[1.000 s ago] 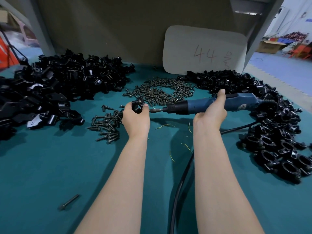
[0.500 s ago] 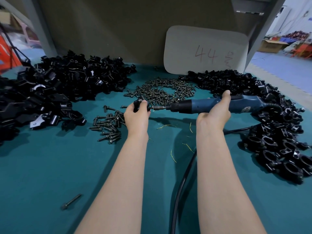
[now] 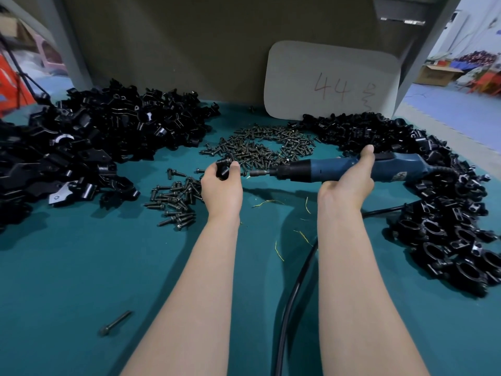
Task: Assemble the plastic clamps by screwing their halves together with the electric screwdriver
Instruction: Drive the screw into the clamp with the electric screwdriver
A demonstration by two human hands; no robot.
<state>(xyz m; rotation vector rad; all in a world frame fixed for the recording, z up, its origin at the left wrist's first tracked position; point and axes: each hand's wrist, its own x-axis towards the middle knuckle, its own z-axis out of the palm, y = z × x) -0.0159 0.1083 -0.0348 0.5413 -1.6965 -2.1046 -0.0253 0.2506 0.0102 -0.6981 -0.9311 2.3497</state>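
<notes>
1. Since half a second ago, your electric screwdriver (image 3: 320, 168) has drawn back rightward, opening a small gap between its bit and the clamp (image 3: 223, 169).
2. Loose clamp halves (image 3: 108, 137) lie heaped on the counter (image 3: 81, 267) at left.
3. Your left grip (image 3: 221, 185) is clamped on the clamp, just beside scattered screws (image 3: 176, 202).
4. Your right grip (image 3: 349, 177) is wrapped round the electric screwdriver, held level with its bit pointing left.
5. Another black clamp pile (image 3: 433, 226) sits at right.
</notes>
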